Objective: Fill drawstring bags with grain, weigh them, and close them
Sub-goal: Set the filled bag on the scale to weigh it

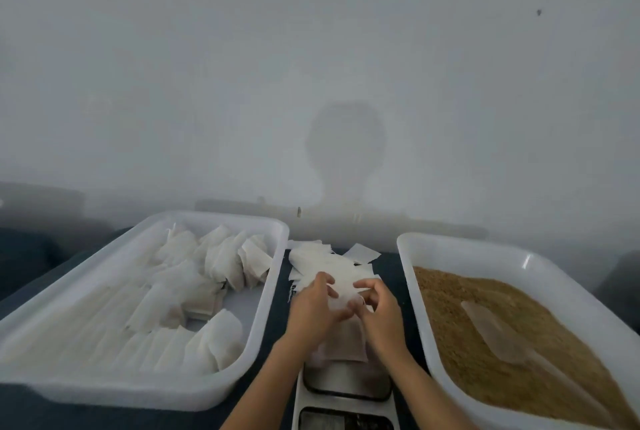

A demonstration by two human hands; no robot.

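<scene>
Both hands meet over a pile of empty white drawstring bags [325, 261] lying between two trays. My left hand [313, 308] and my right hand [377, 311] pinch one thin white bag [343, 287] between them, fingers curled on its edges. Below the hands a filled bag [346, 343] rests on the metal platform of a small scale [346, 384]. The right white tray [446, 249] holds brown grain [485, 336] with a clear plastic scoop [502, 336] lying in it. The left white tray [273, 277] holds several filled white bags [221, 259].
A dark tabletop [41, 409] carries both trays and the scale. A pale wall [311, 65] rises close behind the table. The scale's display [343, 421] is at the bottom edge, its reading unreadable.
</scene>
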